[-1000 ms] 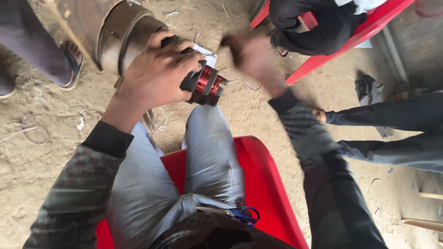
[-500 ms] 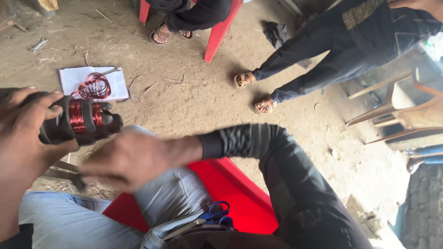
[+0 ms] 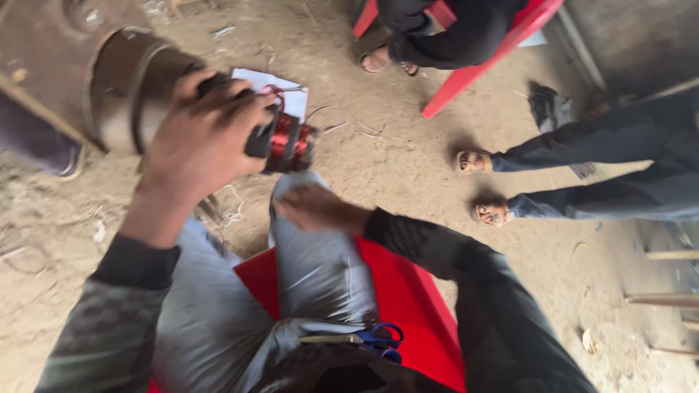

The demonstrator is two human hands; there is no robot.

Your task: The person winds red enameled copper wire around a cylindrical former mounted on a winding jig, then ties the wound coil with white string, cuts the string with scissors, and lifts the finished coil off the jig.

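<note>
My left hand point(image 3: 204, 138) grips a black spool wound with red copper wire point(image 3: 287, 142), held up above my knees. My right hand point(image 3: 317, 209) hovers just below the spool over my right knee, blurred, with fingers drawn together and nothing seen in it. I sit on a red plastic chair point(image 3: 397, 298) in grey trousers. Blue-handled scissors point(image 3: 364, 338) lie in my lap.
A rusty metal drum point(image 3: 127, 91) lies on the dirt floor behind the spool, with a white paper sheet point(image 3: 291, 94) beside it. Another person sits on a red chair point(image 3: 473, 69) at the top. A second person's sandalled feet point(image 3: 484, 185) are at the right.
The view has swung back left. My left hand with the spool now sits higher and nearer the middle. My right hand has dropped to below the spool.
</note>
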